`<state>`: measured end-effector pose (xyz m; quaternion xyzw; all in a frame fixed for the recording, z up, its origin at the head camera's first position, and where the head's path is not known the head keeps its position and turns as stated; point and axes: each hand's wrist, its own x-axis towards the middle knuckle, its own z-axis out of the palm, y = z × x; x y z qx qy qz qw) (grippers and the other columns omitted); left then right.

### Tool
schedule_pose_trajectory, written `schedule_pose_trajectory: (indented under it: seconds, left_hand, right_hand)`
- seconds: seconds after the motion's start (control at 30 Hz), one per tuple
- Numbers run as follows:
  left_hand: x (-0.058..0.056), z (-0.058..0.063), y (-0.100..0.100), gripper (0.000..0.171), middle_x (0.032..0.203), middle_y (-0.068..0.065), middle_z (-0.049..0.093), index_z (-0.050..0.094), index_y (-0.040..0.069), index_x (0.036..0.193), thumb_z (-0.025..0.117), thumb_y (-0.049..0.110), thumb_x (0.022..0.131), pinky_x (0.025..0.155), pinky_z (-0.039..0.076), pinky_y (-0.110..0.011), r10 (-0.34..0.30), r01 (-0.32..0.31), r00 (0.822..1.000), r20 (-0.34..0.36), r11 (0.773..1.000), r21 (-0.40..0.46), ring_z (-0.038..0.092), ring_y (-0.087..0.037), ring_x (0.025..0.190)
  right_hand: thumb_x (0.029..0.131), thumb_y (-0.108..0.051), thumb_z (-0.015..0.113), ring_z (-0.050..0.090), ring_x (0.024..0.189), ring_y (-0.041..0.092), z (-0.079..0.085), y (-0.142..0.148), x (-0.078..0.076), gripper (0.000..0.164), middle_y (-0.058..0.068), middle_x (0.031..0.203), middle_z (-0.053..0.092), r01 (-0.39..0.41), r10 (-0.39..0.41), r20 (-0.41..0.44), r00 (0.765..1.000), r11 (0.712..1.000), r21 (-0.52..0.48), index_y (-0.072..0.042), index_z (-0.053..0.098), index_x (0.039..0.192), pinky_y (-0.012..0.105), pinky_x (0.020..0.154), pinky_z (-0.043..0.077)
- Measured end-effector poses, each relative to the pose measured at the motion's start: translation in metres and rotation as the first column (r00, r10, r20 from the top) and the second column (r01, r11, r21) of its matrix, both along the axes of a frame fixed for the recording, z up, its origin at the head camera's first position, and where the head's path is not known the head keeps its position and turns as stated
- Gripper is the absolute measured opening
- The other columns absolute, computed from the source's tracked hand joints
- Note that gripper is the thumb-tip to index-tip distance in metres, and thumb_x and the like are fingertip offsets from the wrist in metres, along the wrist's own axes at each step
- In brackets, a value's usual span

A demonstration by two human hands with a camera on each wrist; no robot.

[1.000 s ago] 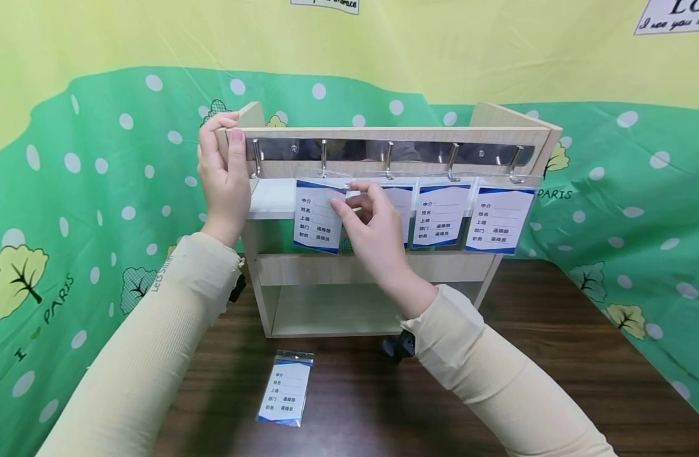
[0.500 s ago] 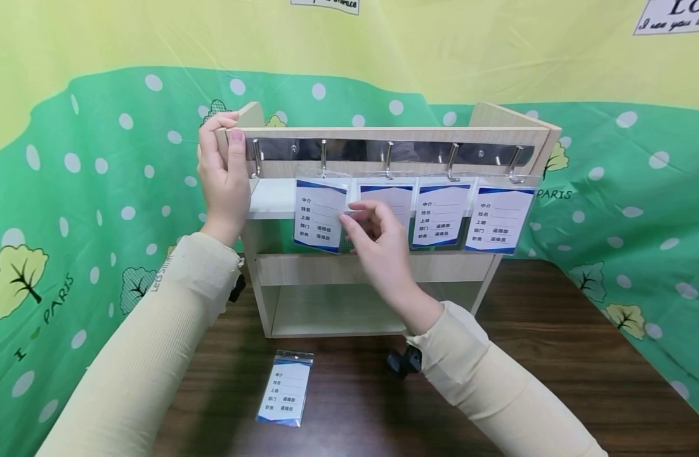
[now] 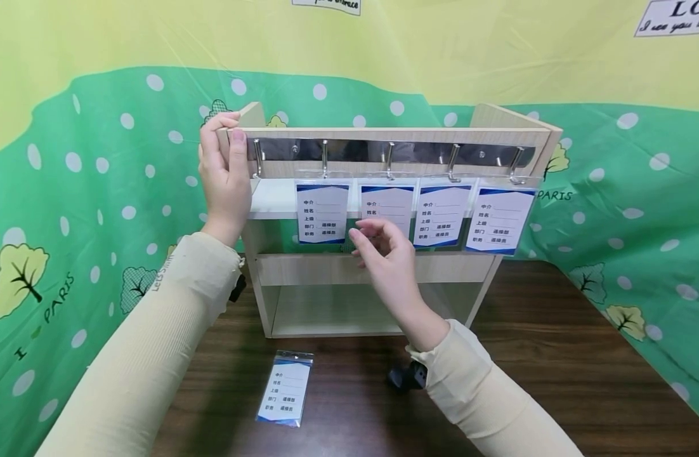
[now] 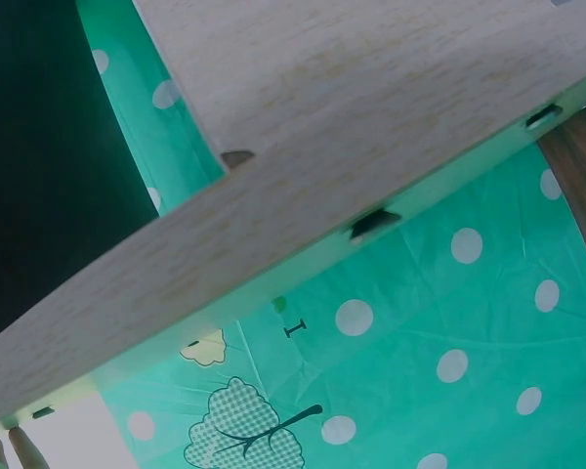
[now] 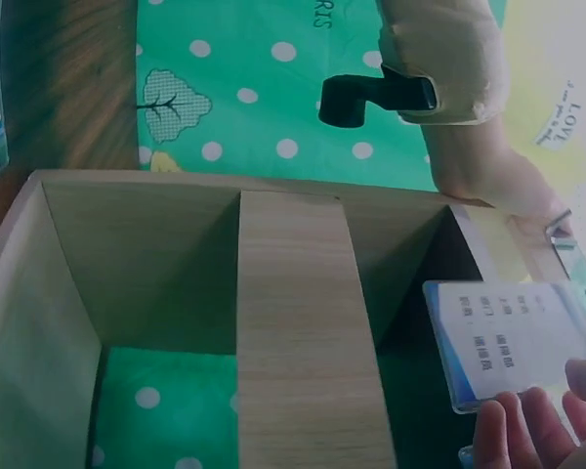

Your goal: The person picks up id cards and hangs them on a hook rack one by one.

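Note:
My left hand [image 3: 224, 178] grips the upper left corner of a wooden shelf unit [image 3: 349, 270], thumb on the front board and fingers around the side. Only its fingertips [image 4: 24, 447] show in the left wrist view. My right hand [image 3: 386, 260] is just below and right of the leftmost hanging badge [image 3: 323, 214], fingers loosely bent and holding nothing. That clear-sleeved badge hangs from the second hook [image 3: 325, 158] from the left. To its right hang a second badge [image 3: 386, 202], partly behind my right hand, a third badge [image 3: 444, 216] and a rightmost badge [image 3: 500, 219].
The leftmost hook [image 3: 257, 158] on the metal strip [image 3: 355, 150] bears no badge. Another badge [image 3: 285, 390] lies on the dark wooden table [image 3: 349, 406] before the shelf. A printed cloth [image 3: 110, 203] covers the wall behind.
My right hand has let go of the leftmost hanging badge and moved down and right. That badge has swung to hang straight. My left hand stays in place.

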<state>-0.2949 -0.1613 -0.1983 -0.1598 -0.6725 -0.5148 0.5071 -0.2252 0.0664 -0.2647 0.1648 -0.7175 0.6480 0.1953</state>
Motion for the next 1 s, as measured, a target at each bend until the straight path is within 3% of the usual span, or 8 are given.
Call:
schedule_pose_trajectory:
  seconds: [0.33,0.57,1.0]
  left_hand:
    - [0.001,-0.001,-0.001,0.033,0.133,-0.003,0.057,0.051,0.005,0.121,0.042,0.031,0.102,0.091,0.045,-0.027,-0.001,0.001,1.000,-0.002,1.000,-0.015,0.050,-0.014,0.116]
    - [0.002,0.000,-0.001,0.034,0.132,-0.004,0.057,0.051,0.006,0.124,0.042,0.031,0.103,0.092,0.044,-0.027,0.002,-0.002,1.000,0.000,1.000,-0.016,0.049,-0.013,0.116]
    - [0.004,0.001,0.000,0.034,0.133,-0.003,0.057,0.051,0.005,0.122,0.043,0.030,0.102,0.093,0.044,-0.027,0.001,-0.001,1.000,0.001,1.000,-0.013,0.050,-0.013,0.115]
  right_hand:
    - [0.096,-0.011,0.064,0.065,0.068,0.013,-0.020,0.000,0.006,0.015,0.018,0.094,0.068,-0.038,0.042,0.083,0.996,0.998,-0.053,0.000,0.065,0.107,0.030,0.063,0.057]
    - [0.096,-0.012,0.064,0.064,0.067,0.014,-0.034,-0.004,0.010,0.015,0.011,0.090,0.068,-0.066,0.074,0.149,0.986,0.996,-0.058,-0.002,0.066,0.106,0.029,0.062,0.056]
    - [0.096,-0.012,0.064,0.061,0.064,0.012,-0.062,-0.014,0.018,0.019,0.016,0.089,0.069,-0.114,0.126,0.246,0.961,0.991,-0.063,0.005,0.065,0.104,0.026,0.060,0.054]
